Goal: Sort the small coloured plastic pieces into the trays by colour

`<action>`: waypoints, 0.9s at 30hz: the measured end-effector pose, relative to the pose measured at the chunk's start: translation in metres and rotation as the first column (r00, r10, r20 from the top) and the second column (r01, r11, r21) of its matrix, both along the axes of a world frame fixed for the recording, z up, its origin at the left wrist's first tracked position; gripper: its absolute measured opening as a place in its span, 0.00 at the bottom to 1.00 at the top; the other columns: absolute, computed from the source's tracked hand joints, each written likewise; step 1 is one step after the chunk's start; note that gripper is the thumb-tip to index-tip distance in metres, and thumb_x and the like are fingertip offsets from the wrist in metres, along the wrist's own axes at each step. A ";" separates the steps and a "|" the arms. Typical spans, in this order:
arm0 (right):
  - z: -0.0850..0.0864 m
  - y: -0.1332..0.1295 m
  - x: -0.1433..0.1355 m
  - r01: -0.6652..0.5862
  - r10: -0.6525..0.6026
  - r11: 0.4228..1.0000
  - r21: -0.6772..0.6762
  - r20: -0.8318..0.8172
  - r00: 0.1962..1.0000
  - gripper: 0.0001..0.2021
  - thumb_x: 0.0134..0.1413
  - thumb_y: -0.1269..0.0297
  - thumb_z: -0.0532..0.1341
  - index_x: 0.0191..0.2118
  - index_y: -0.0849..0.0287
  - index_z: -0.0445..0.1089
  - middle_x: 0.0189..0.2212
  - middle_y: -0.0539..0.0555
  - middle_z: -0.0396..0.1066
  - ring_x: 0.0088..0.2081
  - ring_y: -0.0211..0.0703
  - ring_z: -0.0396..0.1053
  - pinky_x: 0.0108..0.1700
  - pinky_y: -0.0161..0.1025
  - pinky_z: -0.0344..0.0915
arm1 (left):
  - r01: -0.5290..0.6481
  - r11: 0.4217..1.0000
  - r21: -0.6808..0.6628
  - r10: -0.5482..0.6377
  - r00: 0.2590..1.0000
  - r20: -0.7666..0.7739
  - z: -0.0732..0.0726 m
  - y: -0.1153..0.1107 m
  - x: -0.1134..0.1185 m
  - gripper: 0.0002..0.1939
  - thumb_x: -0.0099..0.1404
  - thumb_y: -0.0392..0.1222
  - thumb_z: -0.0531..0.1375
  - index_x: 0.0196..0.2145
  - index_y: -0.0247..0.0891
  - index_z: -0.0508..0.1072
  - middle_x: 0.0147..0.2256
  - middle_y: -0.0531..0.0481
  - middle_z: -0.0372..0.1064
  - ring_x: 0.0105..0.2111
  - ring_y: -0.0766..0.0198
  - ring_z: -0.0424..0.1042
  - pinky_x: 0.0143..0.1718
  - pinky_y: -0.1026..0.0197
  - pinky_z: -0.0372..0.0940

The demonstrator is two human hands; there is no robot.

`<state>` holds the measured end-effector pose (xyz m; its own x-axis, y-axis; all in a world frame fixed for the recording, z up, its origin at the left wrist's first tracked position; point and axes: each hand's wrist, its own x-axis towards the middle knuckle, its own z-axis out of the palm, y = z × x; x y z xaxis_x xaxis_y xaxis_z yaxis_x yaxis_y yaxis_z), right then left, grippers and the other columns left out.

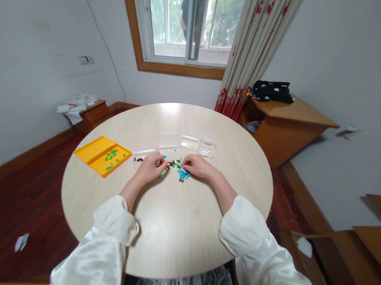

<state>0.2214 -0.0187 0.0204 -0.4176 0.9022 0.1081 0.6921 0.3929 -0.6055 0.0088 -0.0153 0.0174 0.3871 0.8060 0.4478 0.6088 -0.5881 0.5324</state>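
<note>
A pile of small blue, brown, green and yellow pieces (183, 174) lies on the round table. At its left edge is my left hand (151, 167), fingers pinched together; what they hold is too small to name. My right hand (197, 165) touches the pile's right side with closed fingers, their tips over the pieces. Just behind the hands are clear plastic boxes: one with brown pieces (140, 159), one with a few blue pieces (170, 151), and others (189, 143) to the right. An open yellow case (94, 149) at the left holds several green pieces.
The round pale table (173, 229) fills the middle. A wooden cabinet (274, 137) with dark cloth (273, 91) on top stands to the right. Behind the table are a window and a curtain (251, 35). Papers (77, 105) lie on a small cabinet at the back left.
</note>
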 end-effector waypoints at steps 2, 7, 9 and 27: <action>-0.001 0.000 0.000 0.000 0.000 1.000 0.000 -0.005 1.000 0.08 0.47 0.76 0.57 0.28 0.64 0.74 0.25 0.52 0.72 0.26 0.33 0.64 0.30 0.30 0.57 | 0.002 1.000 -0.003 -0.002 1.000 0.001 0.001 -0.001 0.001 0.11 0.58 0.42 0.55 0.21 0.36 0.66 0.21 0.52 0.62 0.24 0.66 0.60 0.27 0.62 0.54; -0.002 0.000 0.000 0.007 -0.007 1.000 -0.014 -0.010 1.000 0.09 0.47 0.77 0.57 0.29 0.64 0.74 0.25 0.52 0.72 0.26 0.33 0.64 0.31 0.30 0.57 | 0.007 1.000 -0.011 -0.007 1.000 0.003 0.003 -0.001 0.001 0.11 0.58 0.42 0.54 0.20 0.37 0.67 0.21 0.52 0.62 0.23 0.66 0.60 0.28 0.62 0.55; -0.001 0.000 -0.001 0.012 -0.012 1.000 -0.028 -0.015 1.000 0.10 0.47 0.78 0.56 0.31 0.63 0.74 0.25 0.52 0.72 0.26 0.34 0.64 0.31 0.31 0.57 | 0.007 1.000 -0.014 -0.007 1.000 0.000 0.002 -0.001 0.001 0.12 0.58 0.43 0.54 0.20 0.37 0.66 0.21 0.52 0.62 0.24 0.66 0.61 0.28 0.62 0.55; -0.002 0.012 -0.001 0.163 -0.165 0.985 -0.057 -0.597 0.785 0.04 0.44 0.71 0.55 0.30 0.59 0.62 0.25 0.47 0.64 0.27 0.36 0.64 0.32 0.34 0.60 | 0.095 0.995 -0.010 -0.095 0.995 -0.024 -0.002 0.001 0.000 0.09 0.60 0.41 0.56 0.29 0.36 0.75 0.30 0.48 0.66 0.32 0.62 0.66 0.37 0.59 0.60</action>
<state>0.2208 -0.0070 0.0181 -0.1159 0.9516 0.2846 0.2458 0.3051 -0.9201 0.0086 -0.0143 0.0152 0.4727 0.7689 0.4305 0.5634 -0.6393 0.5233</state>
